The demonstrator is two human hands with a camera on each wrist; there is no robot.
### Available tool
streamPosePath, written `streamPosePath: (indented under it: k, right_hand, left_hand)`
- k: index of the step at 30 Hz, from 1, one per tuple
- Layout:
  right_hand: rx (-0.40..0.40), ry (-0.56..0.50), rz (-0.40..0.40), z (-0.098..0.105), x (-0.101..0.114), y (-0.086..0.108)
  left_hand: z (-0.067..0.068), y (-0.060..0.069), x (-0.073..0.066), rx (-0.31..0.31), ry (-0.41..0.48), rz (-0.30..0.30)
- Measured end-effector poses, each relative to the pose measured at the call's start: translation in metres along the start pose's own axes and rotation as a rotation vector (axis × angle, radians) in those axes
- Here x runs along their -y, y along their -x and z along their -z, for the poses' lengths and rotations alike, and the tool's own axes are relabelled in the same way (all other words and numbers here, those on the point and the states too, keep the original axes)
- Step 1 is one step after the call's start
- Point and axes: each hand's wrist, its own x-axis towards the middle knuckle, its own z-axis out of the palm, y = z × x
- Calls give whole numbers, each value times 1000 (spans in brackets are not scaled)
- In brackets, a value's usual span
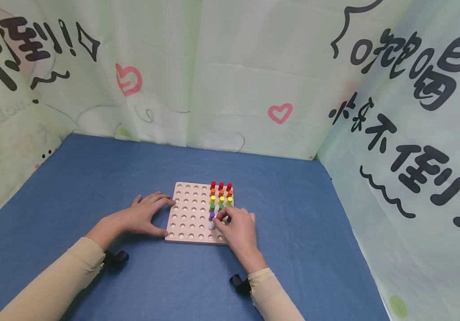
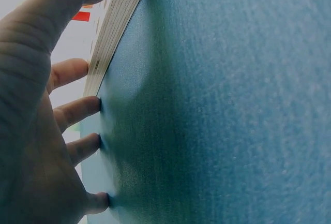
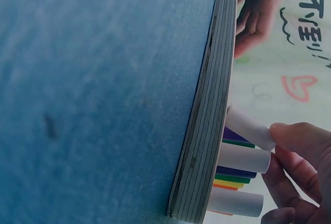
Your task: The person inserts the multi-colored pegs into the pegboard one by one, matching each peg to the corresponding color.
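Observation:
A wooden pegboard (image 1: pixel 197 242) with rows of round holes lies on the blue cloth. My left hand (image 1: pixel 149 215) is spread at its left edge, thumb and index finger touching the side; the left wrist view shows the other fingertips on the cloth. Over the board's right part, my right hand (image 1: pixel 239 229) pinches the top of a white peg (image 3: pixel 251 128), which leans with its lower end at the board. Two more white pegs stand upright beside it, the nearer one (image 3: pixel 235 203) lowest in the right wrist view. My right hand hides some pegs in the head view.
Red pegs (image 1: pixel 221 185), orange pegs (image 1: pixel 221 193), yellow pegs (image 1: pixel 221 200), green pegs (image 1: pixel 212 207) and a purple peg (image 1: pixel 212 216) stand in rows on the board's right side. Printed curtains (image 1: pixel 230 89) enclose the blue cloth (image 1: pixel 133 276) at the back and sides.

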Motion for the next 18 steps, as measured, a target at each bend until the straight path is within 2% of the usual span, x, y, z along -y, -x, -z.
streamPosePath:
  k: [11,18]
  right_hand:
    - [71,21,37,4,3,2]
    - [53,-36,-10,14,-2,-1]
  left_hand:
    - [1,1,-3,2,-3,14]
    - [1,2,-3,3,3,11]
